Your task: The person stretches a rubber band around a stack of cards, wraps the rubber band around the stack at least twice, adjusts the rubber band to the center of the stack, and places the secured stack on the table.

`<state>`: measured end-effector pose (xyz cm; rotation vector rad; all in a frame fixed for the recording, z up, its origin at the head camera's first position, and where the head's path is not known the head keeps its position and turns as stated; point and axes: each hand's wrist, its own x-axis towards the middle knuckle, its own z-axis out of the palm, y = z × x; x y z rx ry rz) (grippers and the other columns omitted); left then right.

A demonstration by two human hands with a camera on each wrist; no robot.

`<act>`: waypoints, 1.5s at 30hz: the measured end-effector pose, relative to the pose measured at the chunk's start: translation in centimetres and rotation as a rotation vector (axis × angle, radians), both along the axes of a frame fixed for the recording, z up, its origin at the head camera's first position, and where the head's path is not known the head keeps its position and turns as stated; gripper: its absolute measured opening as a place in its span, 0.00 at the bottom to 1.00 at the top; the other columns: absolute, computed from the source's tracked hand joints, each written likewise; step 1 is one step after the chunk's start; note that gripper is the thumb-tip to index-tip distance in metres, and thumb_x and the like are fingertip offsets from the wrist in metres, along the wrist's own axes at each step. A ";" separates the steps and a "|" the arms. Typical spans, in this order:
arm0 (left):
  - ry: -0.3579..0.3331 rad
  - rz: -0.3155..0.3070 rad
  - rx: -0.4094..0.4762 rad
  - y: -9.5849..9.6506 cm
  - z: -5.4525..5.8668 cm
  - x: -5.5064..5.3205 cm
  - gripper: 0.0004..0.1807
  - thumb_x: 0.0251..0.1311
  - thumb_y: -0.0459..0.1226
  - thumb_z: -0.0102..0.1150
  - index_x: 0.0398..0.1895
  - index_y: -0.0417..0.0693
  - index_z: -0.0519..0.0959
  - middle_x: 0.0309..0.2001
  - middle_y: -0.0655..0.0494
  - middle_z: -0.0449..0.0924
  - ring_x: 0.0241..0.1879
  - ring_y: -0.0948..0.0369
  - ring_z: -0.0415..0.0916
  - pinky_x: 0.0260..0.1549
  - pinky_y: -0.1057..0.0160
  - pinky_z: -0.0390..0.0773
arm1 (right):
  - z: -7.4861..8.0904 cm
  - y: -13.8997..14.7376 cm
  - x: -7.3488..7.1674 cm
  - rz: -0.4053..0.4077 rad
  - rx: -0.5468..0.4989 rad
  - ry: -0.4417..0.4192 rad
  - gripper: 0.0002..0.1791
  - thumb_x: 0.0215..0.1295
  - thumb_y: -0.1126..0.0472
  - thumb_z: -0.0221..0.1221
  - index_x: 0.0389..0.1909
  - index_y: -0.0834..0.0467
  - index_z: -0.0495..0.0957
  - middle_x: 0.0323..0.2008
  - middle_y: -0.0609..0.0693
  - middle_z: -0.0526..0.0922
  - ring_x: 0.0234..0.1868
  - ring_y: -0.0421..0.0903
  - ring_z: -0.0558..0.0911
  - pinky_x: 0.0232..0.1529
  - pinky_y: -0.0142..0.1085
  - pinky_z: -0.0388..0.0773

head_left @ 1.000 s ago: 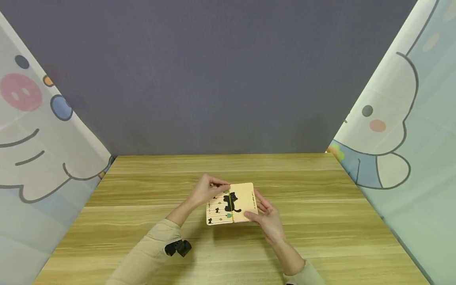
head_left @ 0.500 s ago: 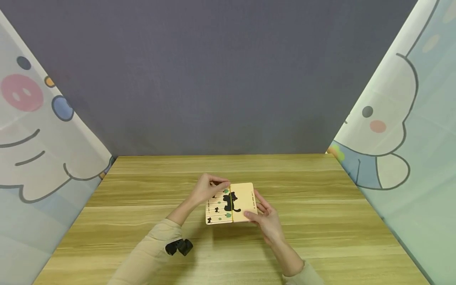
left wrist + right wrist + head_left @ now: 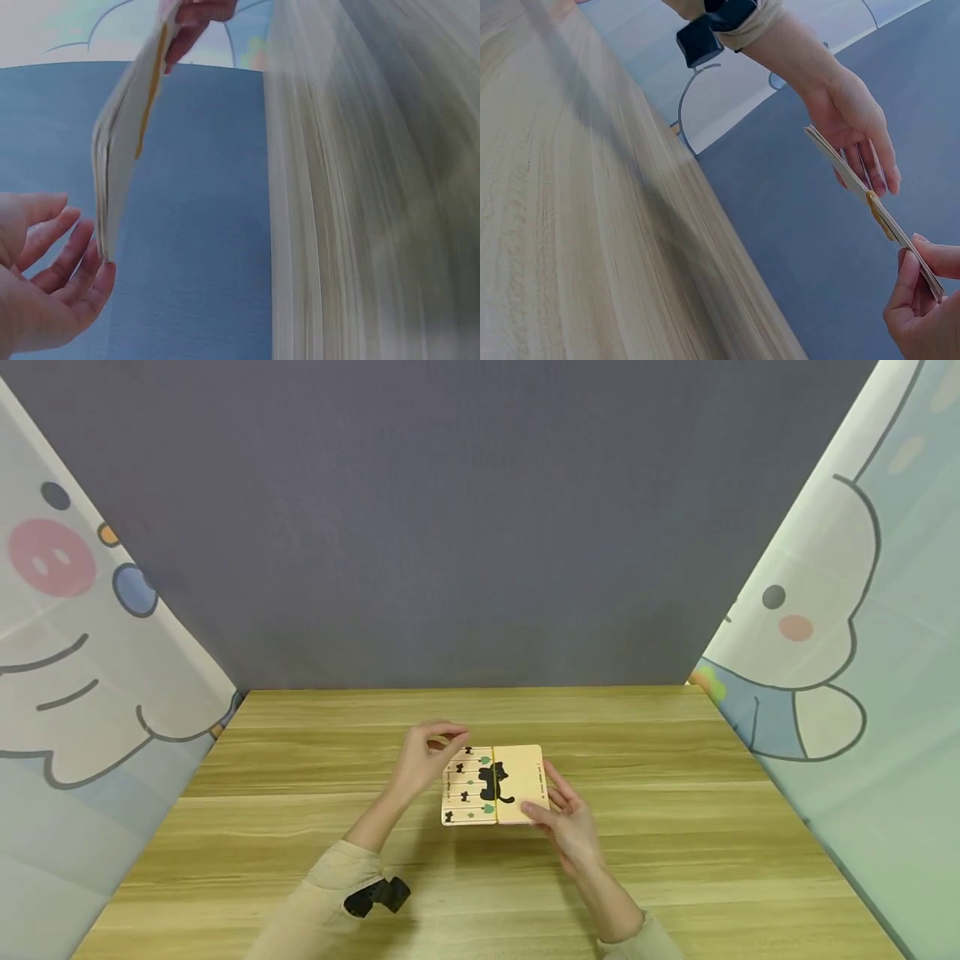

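A cream notebook printed with a black cat, small cats and green leaves is held above the table, a yellow band across its middle. My right hand pinches its right end, thumb on the upper face and fingers beneath. Edge-on in the right wrist view, the notebook shows several thin layers. My left hand hovers at the far left corner with nothing gripped. In the left wrist view the left hand's fingers are loosely bent beside the notebook's edge; whether they touch it I cannot tell.
Below the hands lies a wood-grain table. A dark grey panel rises behind it, with cartoon-printed cloths at both sides. A black wrist device sits on the left sleeve.
My left hand has come away from the band and moved left, uncovering the notebook's far left corner. The notebook, still in my right hand, has shifted slightly right.
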<state>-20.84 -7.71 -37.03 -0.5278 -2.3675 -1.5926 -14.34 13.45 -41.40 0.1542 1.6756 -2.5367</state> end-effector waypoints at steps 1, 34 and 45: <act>0.005 0.013 0.013 0.0 -0.1 0.2 0.08 0.52 0.32 0.60 0.36 0.41 0.81 0.35 0.53 0.80 0.35 0.60 0.75 0.33 0.59 0.77 | 0.0 0.0 0.0 -0.003 -0.006 0.001 0.40 0.48 0.78 0.59 0.63 0.54 0.59 0.40 0.55 0.77 0.31 0.46 0.80 0.28 0.29 0.76; -0.152 0.252 0.345 2.8 -1.1 6.2 0.22 0.46 0.23 0.61 0.47 0.24 0.70 0.35 0.36 0.73 0.28 0.58 0.71 0.19 0.76 0.71 | 0.8 0.5 -1.5 -0.071 0.037 -0.005 0.40 0.48 0.78 0.58 0.63 0.53 0.59 0.43 0.57 0.76 0.30 0.44 0.80 0.28 0.29 0.76; -0.113 0.284 0.349 2.8 -5.4 3.5 0.23 0.43 0.24 0.64 0.47 0.27 0.73 0.32 0.41 0.75 0.26 0.59 0.71 0.16 0.76 0.71 | -6.9 2.0 -6.0 -0.024 0.204 0.173 0.46 0.37 0.61 0.70 0.62 0.45 0.61 0.44 0.59 0.75 0.33 0.51 0.81 0.36 0.40 0.78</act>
